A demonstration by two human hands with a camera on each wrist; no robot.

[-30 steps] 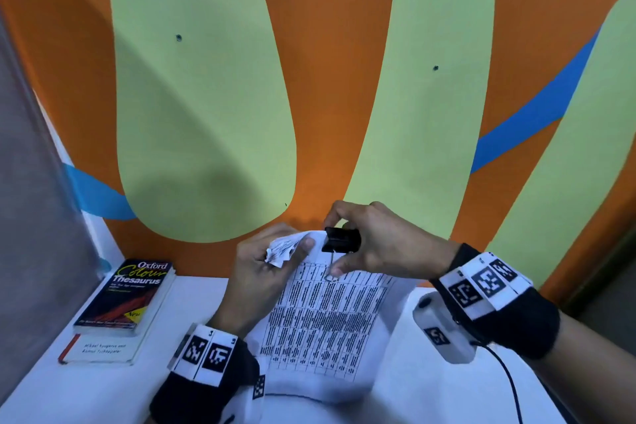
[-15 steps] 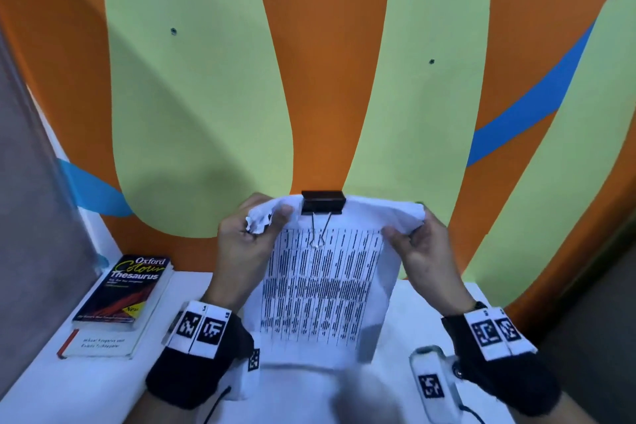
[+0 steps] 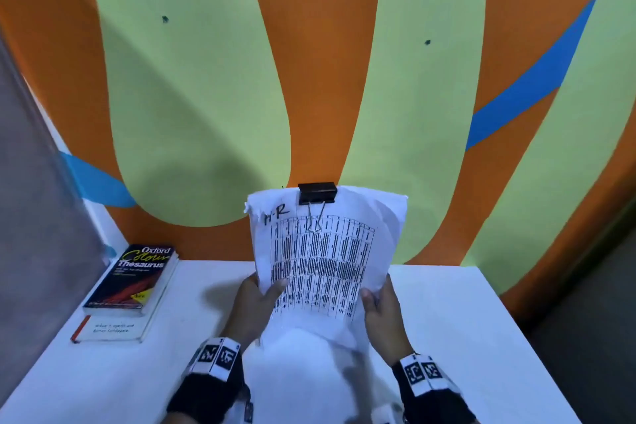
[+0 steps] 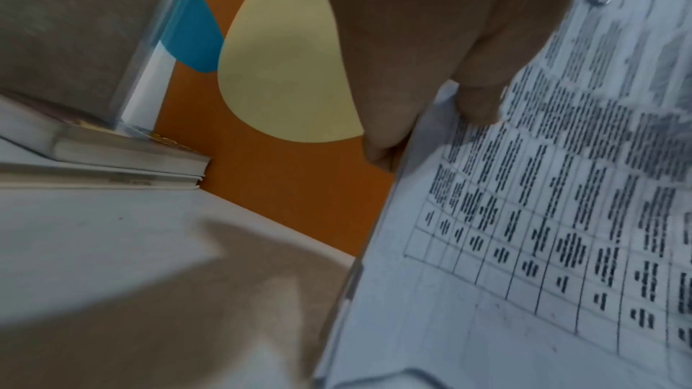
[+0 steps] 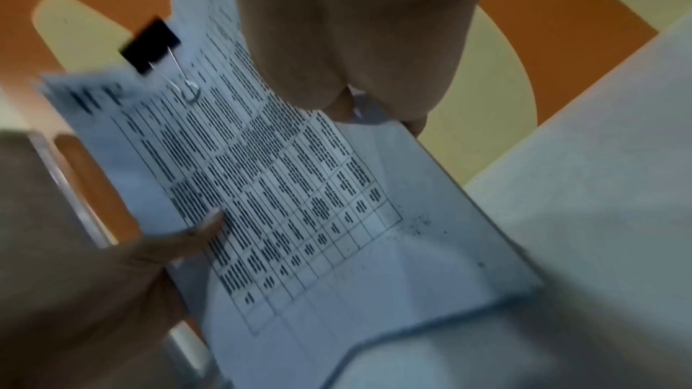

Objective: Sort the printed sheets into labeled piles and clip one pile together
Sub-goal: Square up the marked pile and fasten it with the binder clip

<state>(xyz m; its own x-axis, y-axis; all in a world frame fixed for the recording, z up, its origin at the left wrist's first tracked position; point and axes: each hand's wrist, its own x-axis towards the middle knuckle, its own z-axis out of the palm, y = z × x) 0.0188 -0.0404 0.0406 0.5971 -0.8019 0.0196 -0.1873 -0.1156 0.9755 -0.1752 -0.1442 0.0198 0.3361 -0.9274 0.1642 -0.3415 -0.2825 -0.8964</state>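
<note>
A pile of printed sheets (image 3: 323,262) with a table of dark text is held upright above the white table (image 3: 464,337). A handwritten label sits at its top left corner. A black binder clip (image 3: 317,193) (image 5: 149,45) clamps the top edge, its wire handle folded down over the page. My left hand (image 3: 256,303) grips the pile's left edge low down, thumb on the front (image 5: 202,229). My right hand (image 3: 380,308) grips the right edge at the same height. The sheets (image 4: 543,218) (image 5: 299,188) fill both wrist views.
Two stacked books (image 3: 132,286) lie at the table's left rear corner, the top one a dark thesaurus. An orange, green and blue painted wall (image 3: 309,62) stands right behind the table. A grey panel (image 3: 31,200) borders the left side.
The right hand left the binder clip on the top edge. Both hands slid down from the top corners to the lower side edges, and the pile now stands upright.
</note>
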